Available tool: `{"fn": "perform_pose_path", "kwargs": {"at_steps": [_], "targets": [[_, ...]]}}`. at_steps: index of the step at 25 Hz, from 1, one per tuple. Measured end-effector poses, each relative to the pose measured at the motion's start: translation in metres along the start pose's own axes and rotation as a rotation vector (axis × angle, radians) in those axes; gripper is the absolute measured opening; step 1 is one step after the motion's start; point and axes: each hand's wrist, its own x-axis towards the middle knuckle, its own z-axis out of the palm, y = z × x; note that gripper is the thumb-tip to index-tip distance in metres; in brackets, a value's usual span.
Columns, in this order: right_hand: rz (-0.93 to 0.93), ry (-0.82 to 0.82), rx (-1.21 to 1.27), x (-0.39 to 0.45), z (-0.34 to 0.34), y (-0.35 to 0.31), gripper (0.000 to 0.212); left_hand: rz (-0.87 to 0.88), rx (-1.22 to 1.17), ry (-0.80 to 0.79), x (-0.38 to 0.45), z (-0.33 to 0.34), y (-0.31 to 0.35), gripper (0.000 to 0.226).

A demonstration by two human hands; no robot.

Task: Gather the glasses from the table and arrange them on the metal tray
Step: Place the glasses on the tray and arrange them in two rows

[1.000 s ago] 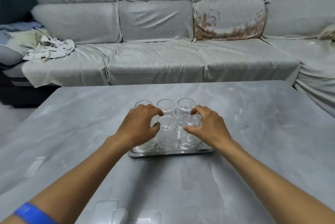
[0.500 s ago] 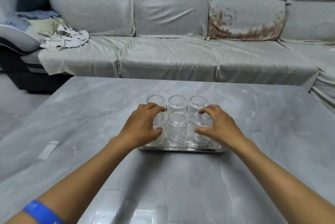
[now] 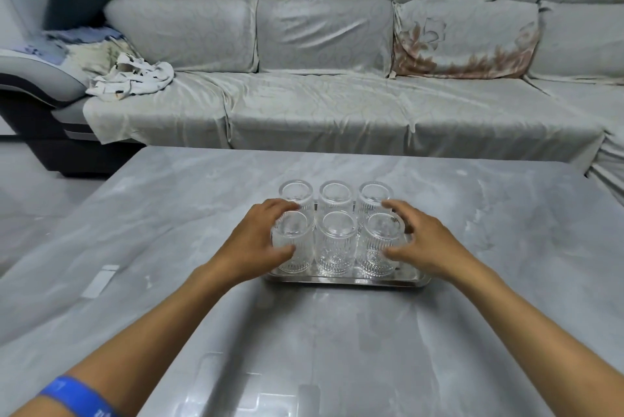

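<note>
Head: glasses (image 3: 336, 243) vertical, tray (image 3: 344, 280) lengthwise left-right; left hand (image 3: 257, 244), right hand (image 3: 426, 244) grip end glasses.

Six glasses (image 3: 336, 241) on metal tray (image 3: 347, 280), left hand (image 3: 256, 244), right hand (image 3: 429, 244) cupping front corners

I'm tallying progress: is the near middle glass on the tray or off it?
On the tray: the near middle glass stands behind the front rim of the metal tray.
</note>
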Motion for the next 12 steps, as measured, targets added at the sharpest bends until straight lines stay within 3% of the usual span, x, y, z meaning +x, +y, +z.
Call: {"fn": "perform_pose_path", "kwargs": {"at_steps": [3,7,12], "targets": [[0.156,-0.022,0.277,0.007,-0.018,0.02,0.09,-0.217,-0.209,0.019,0.002,-0.008,-0.027,0.082],[0.159,-0.339,0.011,0.02,-0.015,0.041,0.114,-0.267,0.084,-0.39,0.025,-0.01,-0.057,0.12],[0.061,-0.432,0.028,0.045,-0.005,0.048,0.119,-0.229,0.091,-0.536,0.064,-0.006,-0.072,0.126]]}}
